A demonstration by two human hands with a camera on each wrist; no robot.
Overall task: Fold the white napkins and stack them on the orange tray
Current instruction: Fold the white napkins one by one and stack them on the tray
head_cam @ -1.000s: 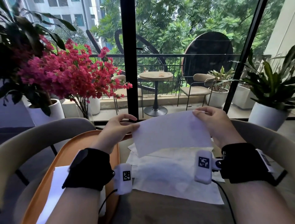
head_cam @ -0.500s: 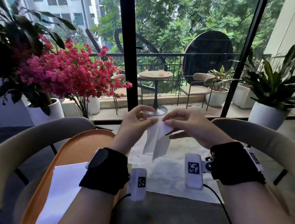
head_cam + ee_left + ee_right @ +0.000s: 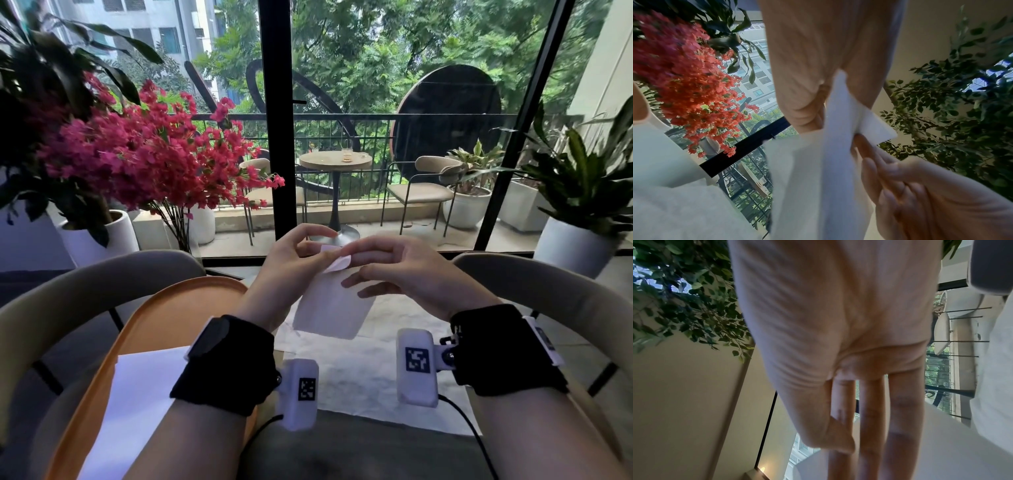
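A white napkin [image 3: 330,308], folded to a narrow rectangle, hangs in the air over the table. My left hand [image 3: 318,250] pinches its top corner between thumb and fingers, as the left wrist view shows on the napkin [image 3: 838,146]. My right hand [image 3: 346,270] lies against the same top edge with straight fingers [image 3: 869,410] and grips nothing that I can see. The orange tray [image 3: 164,308] sits at the left, with one folded white napkin [image 3: 144,394] lying on it. Flat unfolded napkins [image 3: 359,380] lie under my hands.
Curved beige chair backs stand at the left [image 3: 85,284] and right [image 3: 548,294] of the table. A pot of pink flowers [image 3: 137,154] and a leafy plant [image 3: 582,205] stand by the window behind. The grey table edge [image 3: 359,448] is near me.
The napkin, spread wide between both hands a second ago, has been folded as the hands came together. It now hangs narrow from the left hand, and the right fingers have straightened.
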